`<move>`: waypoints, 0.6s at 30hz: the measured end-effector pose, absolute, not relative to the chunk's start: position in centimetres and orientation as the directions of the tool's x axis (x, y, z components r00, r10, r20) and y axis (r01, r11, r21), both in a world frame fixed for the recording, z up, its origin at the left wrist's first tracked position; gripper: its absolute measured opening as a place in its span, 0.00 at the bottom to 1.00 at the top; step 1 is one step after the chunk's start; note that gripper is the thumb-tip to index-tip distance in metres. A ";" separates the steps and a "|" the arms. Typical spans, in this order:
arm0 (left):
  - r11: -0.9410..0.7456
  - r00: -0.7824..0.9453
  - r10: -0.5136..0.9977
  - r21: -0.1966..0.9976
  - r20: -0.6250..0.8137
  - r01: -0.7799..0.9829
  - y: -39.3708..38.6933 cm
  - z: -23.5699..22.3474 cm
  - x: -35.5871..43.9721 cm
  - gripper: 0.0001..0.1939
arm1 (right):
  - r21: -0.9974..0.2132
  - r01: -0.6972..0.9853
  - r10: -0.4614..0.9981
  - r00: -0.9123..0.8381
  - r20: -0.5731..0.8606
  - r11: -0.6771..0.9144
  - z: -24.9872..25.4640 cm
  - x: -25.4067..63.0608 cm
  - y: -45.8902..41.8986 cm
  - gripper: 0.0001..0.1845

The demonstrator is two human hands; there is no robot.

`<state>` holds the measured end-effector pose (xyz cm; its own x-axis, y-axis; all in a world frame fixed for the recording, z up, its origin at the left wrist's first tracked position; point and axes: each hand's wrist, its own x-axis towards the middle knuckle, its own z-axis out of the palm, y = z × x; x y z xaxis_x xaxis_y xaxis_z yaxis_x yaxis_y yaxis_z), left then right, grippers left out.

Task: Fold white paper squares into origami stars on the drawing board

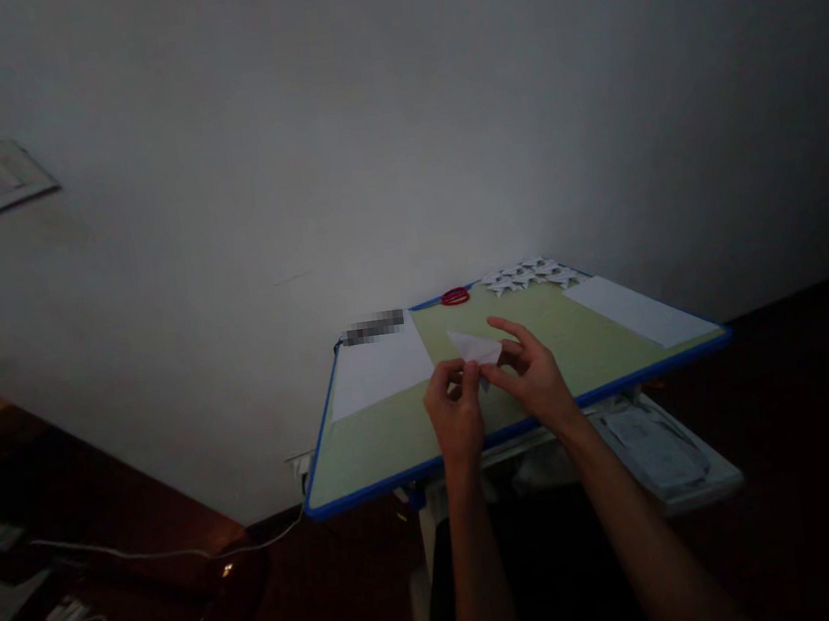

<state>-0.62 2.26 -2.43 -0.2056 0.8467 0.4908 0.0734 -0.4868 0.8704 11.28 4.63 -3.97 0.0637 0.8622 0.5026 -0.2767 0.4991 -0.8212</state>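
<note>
Above the pale green desk top (393,444), both of my hands pinch one small piece of folded white paper (478,348). A pointed flap of it rises up and to the left. My left hand (456,401) grips the lower left part between thumb and bent fingers. From the other side my right hand (535,376) holds the paper's right edge, its index finger lifted off. Fingers hide the lower folds. Beyond the hands, several folded white paper shapes (527,274) lie in a cluster at the desk's far edge, beside red-handled scissors (456,296).
White sheets lie at the desk's left (383,365) and right, the right sheet (641,308) along the edge. A blurred-out dark strip (372,328) sits at the back left. Under the desk, an open drawer (697,487) sticks out at right. A white cable (187,553) runs along the left.
</note>
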 end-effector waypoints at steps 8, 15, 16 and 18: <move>-0.477 -0.240 0.842 0.875 0.483 0.088 2.3 -2.6 -0.6 0.12 | -0.802 -0.295 0.853 0.126 0.506 0.519 -4.1 11.2 4.7 0.45; -0.480 -0.292 0.828 0.874 0.478 0.069 2.3 -2.6 -0.6 0.13 | -0.819 -0.293 0.870 0.187 0.457 0.493 -3.5 11.0 4.3 0.43; -0.483 -0.295 0.827 0.874 0.478 0.063 2.3 -2.6 -0.6 0.13 | -0.824 -0.290 0.873 0.196 0.447 0.487 -3.3 11.0 4.2 0.43; -0.486 -0.299 0.827 0.873 0.477 0.049 2.3 -2.5 -0.6 0.13 | -0.831 -0.283 0.876 0.215 0.431 0.479 -3.1 10.9 3.9 0.43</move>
<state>-0.62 2.25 -2.53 -0.2994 0.8265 0.4767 0.0489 -0.4857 0.8728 10.90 3.95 -3.08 0.2151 0.8762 0.4313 -0.2831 0.4786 -0.8311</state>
